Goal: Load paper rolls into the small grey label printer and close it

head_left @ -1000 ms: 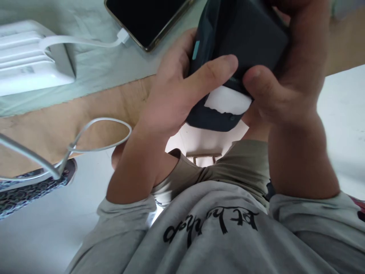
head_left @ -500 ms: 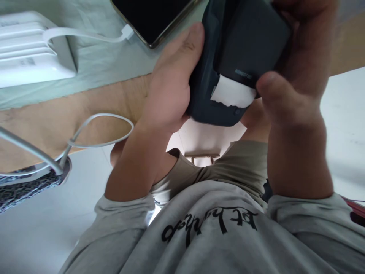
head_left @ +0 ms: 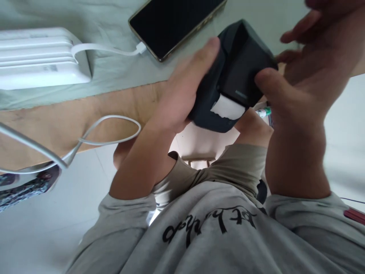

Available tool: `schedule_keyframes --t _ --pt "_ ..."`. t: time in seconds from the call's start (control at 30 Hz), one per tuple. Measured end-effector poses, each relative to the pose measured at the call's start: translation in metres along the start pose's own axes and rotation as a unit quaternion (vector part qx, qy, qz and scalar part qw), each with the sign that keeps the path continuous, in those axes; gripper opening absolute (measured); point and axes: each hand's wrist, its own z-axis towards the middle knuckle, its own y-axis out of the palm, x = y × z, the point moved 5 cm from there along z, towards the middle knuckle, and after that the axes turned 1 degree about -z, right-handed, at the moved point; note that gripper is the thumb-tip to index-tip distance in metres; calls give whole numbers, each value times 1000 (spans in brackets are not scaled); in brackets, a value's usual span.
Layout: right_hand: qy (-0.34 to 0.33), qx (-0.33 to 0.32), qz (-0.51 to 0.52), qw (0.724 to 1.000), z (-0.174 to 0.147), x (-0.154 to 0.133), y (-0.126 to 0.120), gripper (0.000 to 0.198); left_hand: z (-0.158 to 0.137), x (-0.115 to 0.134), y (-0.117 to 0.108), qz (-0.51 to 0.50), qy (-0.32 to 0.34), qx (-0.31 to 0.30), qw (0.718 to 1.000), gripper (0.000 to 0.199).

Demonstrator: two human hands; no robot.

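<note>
Head view: the left hand [head_left: 182, 99] is wrapped around the left side of a small dark printer [head_left: 236, 76], fingers curled behind it and the thumb lying up along its near edge, so the hand is closed on the device and carries it. The printer is held in the air just in front of the table edge [head_left: 85, 110], above the person's lap, tilted with its top turned toward the camera. A short strip of white paper [head_left: 228, 107] sticks out of the slot on its near face, its free edge torn and uneven. The right hand [head_left: 302, 83] is spread open beside the printer's right side, with only the thumb tip touching the right corner of the casing; its fingers stretch away past the device and grip nothing. On the table behind, a black phone [head_left: 176, 23] lies screen up, joined by a white cable [head_left: 108, 48] to a white power bank [head_left: 40, 57]. A second white cable [head_left: 114, 131] loops over the wooden table edge.
</note>
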Motion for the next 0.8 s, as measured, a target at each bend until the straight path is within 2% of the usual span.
schedule_keyframes --t 0.07,0.2,0.27,0.37,0.43,0.5,0.6,0.7,0.8 --pt "-25 -9 -55 998 2 -4 -2 54 -1 3 4 40 48 -52 997 24" --pt "-69 -99 -135 984 -2 0 5 66 -1 2 -1 64 24 6 998 24" --pt "-69 -85 -150 983 -4 3 3 65 -2 3 2 73 7 26 997 23" --pt "-74 -27 -122 989 -2 2 -5 62 -7 8 7 81 5 39 996 23" --pt "-75 -27 -95 992 2 -2 -9 60 -8 8 8 85 10 37 996 21" --pt "-23 -73 -68 995 7 -3 -9 63 -7 7 6 85 23 21 996 18" --pt "101 -139 12 985 10 2 -2 73 -3 2 3 77 36 -9 996 19" --pt "195 -139 162 957 7 6 7 71 -1 1 2 65 38 -25 997 20" --pt "219 -118 242 938 3 6 15 63 -2 1 2 62 27 -25 997 20"
